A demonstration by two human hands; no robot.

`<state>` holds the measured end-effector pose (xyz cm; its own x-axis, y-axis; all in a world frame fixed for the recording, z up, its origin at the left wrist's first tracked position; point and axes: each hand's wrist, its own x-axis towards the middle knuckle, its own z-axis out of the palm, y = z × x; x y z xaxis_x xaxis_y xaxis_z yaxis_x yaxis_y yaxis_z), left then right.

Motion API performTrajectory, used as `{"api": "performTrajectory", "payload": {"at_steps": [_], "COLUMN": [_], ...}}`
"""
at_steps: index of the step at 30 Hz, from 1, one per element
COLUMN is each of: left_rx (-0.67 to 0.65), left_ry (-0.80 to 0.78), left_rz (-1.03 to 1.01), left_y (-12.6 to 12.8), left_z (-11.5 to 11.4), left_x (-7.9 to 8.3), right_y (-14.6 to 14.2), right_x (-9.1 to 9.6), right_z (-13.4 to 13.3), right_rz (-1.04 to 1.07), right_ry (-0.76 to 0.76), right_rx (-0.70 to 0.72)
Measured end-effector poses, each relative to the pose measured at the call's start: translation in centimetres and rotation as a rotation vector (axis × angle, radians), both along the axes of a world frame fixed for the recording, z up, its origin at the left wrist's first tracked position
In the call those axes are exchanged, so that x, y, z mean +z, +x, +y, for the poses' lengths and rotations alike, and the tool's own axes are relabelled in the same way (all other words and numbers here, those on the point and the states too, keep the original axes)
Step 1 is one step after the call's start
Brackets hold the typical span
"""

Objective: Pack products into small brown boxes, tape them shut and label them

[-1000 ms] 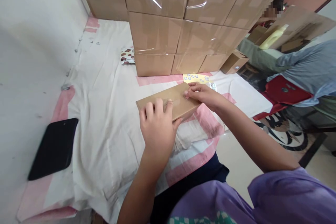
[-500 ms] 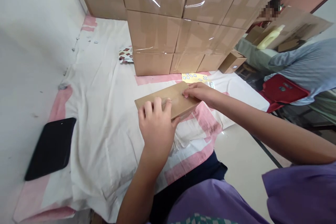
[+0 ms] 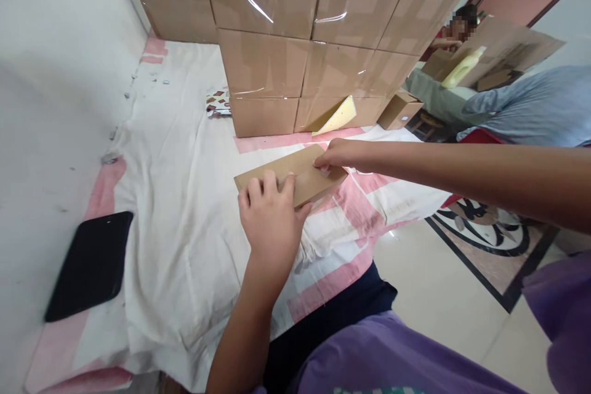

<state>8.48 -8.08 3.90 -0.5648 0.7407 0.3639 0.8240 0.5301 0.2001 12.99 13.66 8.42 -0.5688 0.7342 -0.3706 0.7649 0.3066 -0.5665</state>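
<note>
A small closed cardboard box [image 3: 295, 175] lies on the cloth-covered table in front of me. My left hand [image 3: 270, 209] is wrapped over its near side, fingers on the top face and thumb against the near wall. My right hand [image 3: 333, 157] presses on the right part of the lid with its fingers drawn together. A small pale patch shows under those fingertips, too small to make out. Just beyond the box, a yellow sheet [image 3: 339, 116] stands tilted up in front of the stacked cartons.
Plastic-wrapped cartons [image 3: 263, 64] rise at the back, with a patterned packet [image 3: 218, 103] beside them. A single carton [image 3: 401, 109] stands right of the stack. A black tablet-like slab [image 3: 90, 265] lies left by the wall. Other people sit at the right, near a yellow bottle [image 3: 464, 68].
The yellow sheet, flat before, is now tipped up against the cartons. My right forearm has swung higher, and the right fingers press closer together on the lid. My left hand keeps its hold.
</note>
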Motion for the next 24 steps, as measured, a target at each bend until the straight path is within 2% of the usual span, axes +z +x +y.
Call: {"api": "performTrajectory", "payload": {"at_steps": [3,7,11,13,14,18,20,24], "left_rx": [0.027,0.037,0.031,0.029,0.027,0.022,0.026,0.037], "left_ry": [0.037,0.066,0.075,0.074,0.071,0.054,0.057,0.065], "left_rz": [-0.035,-0.059,-0.052,-0.042,-0.034,0.015,0.035,0.048], "left_y": [0.0,0.1,0.1,0.0,0.0,-0.1,-0.1,0.1], "left_z": [0.1,0.2,0.0,0.0,0.0,0.1,0.2,0.2], "left_x": [0.1,0.2,0.2,0.1,0.1,-0.1,-0.3,-0.6], "right_y": [0.1,1.3,3.5,4.6,5.0,5.9,5.9,6.7], "right_x": [-0.4,-0.8,0.3,1.1,1.4,1.6,1.1,0.2], "right_z": [1.1,2.5,1.7,0.1,-0.9,-4.3,-4.9,-3.8], "right_rz": [-0.042,0.065,-0.062,-0.155,-0.159,0.034,0.016,-0.065], "right_ry": [0.041,0.007,0.023,0.132,0.234,0.685,0.754,0.749], "right_rx": [0.084,0.121,0.125,0.208,0.282,0.694,0.786,0.761]}}
